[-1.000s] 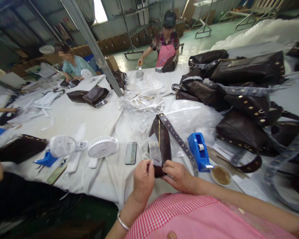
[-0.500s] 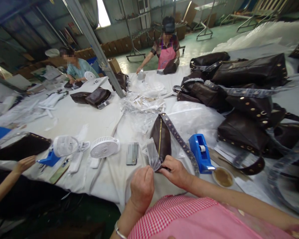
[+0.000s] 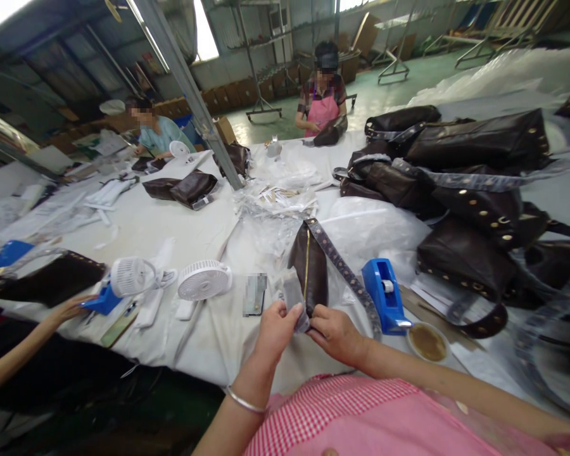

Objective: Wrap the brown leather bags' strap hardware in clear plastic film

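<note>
A dark brown leather handbag (image 3: pixel 317 269) with a gold zipper lies on the table in front of me. Its studded strap (image 3: pixel 344 272), wrapped in clear film, runs down the right side. My left hand (image 3: pixel 276 330) pinches a greyish piece of thin plastic film (image 3: pixel 293 294) at the bag's near left end. With curled fingers, my right hand (image 3: pixel 338 334) grips the near end of the bag; its fingertips are partly hidden. The two hands are close together, a small gap apart.
A blue tape dispenser (image 3: pixel 384 294) and a round dish (image 3: pixel 427 341) stand at right, below piled brown bags (image 3: pixel 465 253). Left are a phone (image 3: pixel 255 294) and white fans (image 3: pixel 204 280). A co-worker's hand (image 3: pixel 71 309) touches another blue dispenser (image 3: pixel 105 299). Two people work across the table.
My left hand has moved slightly up and turned, folding the film over towards the bag's end. My right hand stays on the bag. The co-worker at left has reached the blue dispenser.
</note>
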Motion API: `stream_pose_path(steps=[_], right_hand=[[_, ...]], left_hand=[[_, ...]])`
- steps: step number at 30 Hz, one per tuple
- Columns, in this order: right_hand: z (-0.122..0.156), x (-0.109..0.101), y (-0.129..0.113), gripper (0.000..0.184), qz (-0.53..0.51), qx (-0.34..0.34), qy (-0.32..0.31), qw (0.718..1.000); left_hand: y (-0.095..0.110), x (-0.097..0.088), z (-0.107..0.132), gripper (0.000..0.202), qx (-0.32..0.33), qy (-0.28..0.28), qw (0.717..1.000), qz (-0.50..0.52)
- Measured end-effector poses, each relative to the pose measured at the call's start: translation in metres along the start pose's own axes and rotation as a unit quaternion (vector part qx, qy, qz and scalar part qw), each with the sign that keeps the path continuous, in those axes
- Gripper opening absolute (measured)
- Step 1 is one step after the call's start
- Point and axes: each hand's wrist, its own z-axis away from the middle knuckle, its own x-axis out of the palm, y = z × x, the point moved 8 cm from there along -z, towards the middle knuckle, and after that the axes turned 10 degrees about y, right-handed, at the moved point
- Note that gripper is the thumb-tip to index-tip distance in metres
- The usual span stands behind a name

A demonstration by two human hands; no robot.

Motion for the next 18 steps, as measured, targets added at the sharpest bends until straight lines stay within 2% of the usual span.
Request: stream_pose_path(steps=[2,4,6,9,11,12,14,16,18], right_hand=[[-0.003,-0.005,0.002,0.012,-0.056,0.017,-0.019,0.998],[-0.010,-0.012,0.009,0.012,-0.166,0.070,-0.045,0.983],[-0.018,-0.021,0.019,0.027,-0.302,0.157,-0.058,0.939],[-0.031,-0.028,0.027,0.044,-0.448,0.265,-0.064,0.852],[-0.039,-0.030,0.024,0.045,-0.462,0.294,-0.073,0.834],[-0.042,-0.032,0.020,0.042,-0.450,0.296,-0.074,0.839],[-0.049,-0.040,0.006,0.034,-0.409,0.256,-0.066,0.873],[-0.056,-0.051,-0.022,0.024,-0.360,0.130,-0.065,0.922],[-0.056,-0.062,-0.056,0.017,-0.309,-0.029,-0.077,0.948]], left_hand=[[-0.002,0.010,0.003,0.025,-0.002,-0.017,0.999,0.029],[0.003,0.011,0.009,0.022,0.043,-0.006,0.999,-0.003],[0.013,0.009,0.019,0.022,0.110,-0.001,0.992,-0.059],[0.030,0.015,0.035,0.019,0.228,-0.026,0.965,-0.129],[0.038,0.023,0.043,0.016,0.311,-0.051,0.935,-0.161],[0.041,0.026,0.046,0.014,0.348,-0.060,0.920,-0.171],[0.042,0.030,0.049,0.010,0.405,-0.064,0.894,-0.180],[0.040,0.030,0.048,0.010,0.455,-0.053,0.868,-0.193],[0.036,0.030,0.047,0.014,0.488,-0.045,0.847,-0.206]])
